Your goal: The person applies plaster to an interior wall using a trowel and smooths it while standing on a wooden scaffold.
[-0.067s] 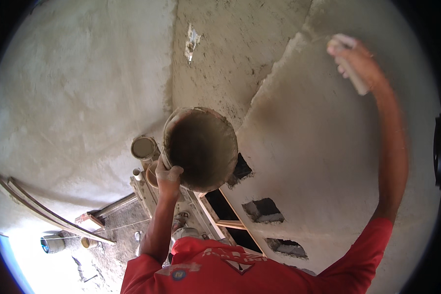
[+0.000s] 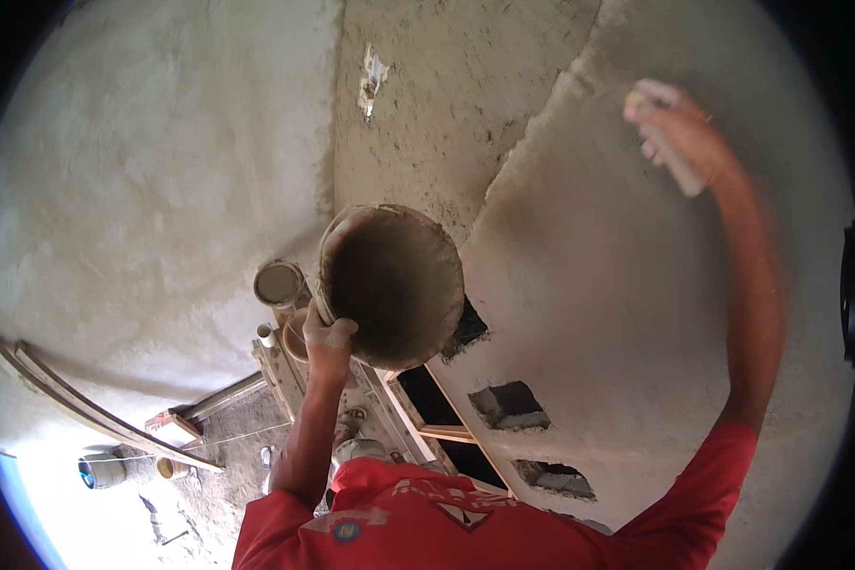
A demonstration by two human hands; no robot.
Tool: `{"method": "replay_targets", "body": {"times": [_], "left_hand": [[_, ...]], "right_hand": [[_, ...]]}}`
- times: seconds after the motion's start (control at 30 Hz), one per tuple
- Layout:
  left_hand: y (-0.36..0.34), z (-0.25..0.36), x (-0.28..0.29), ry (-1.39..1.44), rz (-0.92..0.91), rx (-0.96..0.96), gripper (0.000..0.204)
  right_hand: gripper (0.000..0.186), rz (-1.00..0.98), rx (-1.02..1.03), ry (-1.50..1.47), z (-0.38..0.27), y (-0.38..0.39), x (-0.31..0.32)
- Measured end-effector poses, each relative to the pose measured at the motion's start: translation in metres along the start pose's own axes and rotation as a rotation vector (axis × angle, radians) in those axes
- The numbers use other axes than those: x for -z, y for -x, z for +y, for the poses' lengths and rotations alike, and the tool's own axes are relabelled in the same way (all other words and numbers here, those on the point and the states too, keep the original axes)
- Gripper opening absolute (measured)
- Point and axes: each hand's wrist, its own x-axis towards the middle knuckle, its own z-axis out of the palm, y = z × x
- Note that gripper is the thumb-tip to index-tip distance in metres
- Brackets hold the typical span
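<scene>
My left hand [image 2: 327, 344] grips the near-left rim of a wide, mortar-smeared bucket [image 2: 444, 285], thumb over the edge. The bucket is tilted so its mouth faces me; its inside is dark and how much it holds is hard to tell. Far up to the right, my right hand [image 2: 679, 133] is closed around a pale, flat plastering float [image 2: 679, 169], slightly blurred by motion. The float is at the plastered wall [image 2: 598, 285]; whether it touches cannot be told. Left of it runs a ragged edge of thicker, wet plaster [image 2: 527, 142] against rougher wall.
Below the bucket are a smaller bucket [image 2: 280, 284], a wooden plank [image 2: 280, 375] and a wood-framed opening [image 2: 446, 433]. Square holes [image 2: 510, 407] pierce the right wall. Long curved-looking boards [image 2: 95, 410] lean at left, near a drum [image 2: 103, 471] on the ground.
My right hand has swept slightly down and to the left with the float. The bucket in my left hand has shifted a touch to the right.
</scene>
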Motion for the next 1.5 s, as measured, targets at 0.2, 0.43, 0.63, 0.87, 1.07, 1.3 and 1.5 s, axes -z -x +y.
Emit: {"method": "replay_targets", "body": {"times": [0.2,0.43,0.63,0.87,1.07,1.3,1.5], "left_hand": [[0.032,0.002,-0.020,0.135,-0.098,0.029,0.053],[0.053,0.004,-0.011,-0.076,-0.027,0.045,0.056],[0.051,-0.021,0.025,0.061,0.030,0.105,0.057],[0.040,-0.023,0.056,0.056,0.094,0.044,0.057],[0.027,-0.016,0.069,0.059,0.114,0.036,0.058],[0.024,-0.012,0.060,0.010,0.128,0.037,0.056],[0.024,-0.035,0.061,0.043,0.086,0.091,0.056]], "right_hand": [[0.053,-0.560,-0.201,-0.045,0.048,0.067,-0.085],[0.046,-0.501,-0.073,-0.068,0.064,0.039,-0.118],[0.030,-0.500,-0.176,0.115,0.050,-0.029,-0.168],[0.023,-0.285,-0.164,0.176,0.020,-0.093,-0.155],[0.022,-0.242,-0.161,0.166,-0.024,-0.103,-0.115],[0.050,-0.099,-0.155,0.256,-0.055,-0.087,-0.063],[0.058,0.090,0.085,0.421,-0.076,-0.050,-0.012]]}}
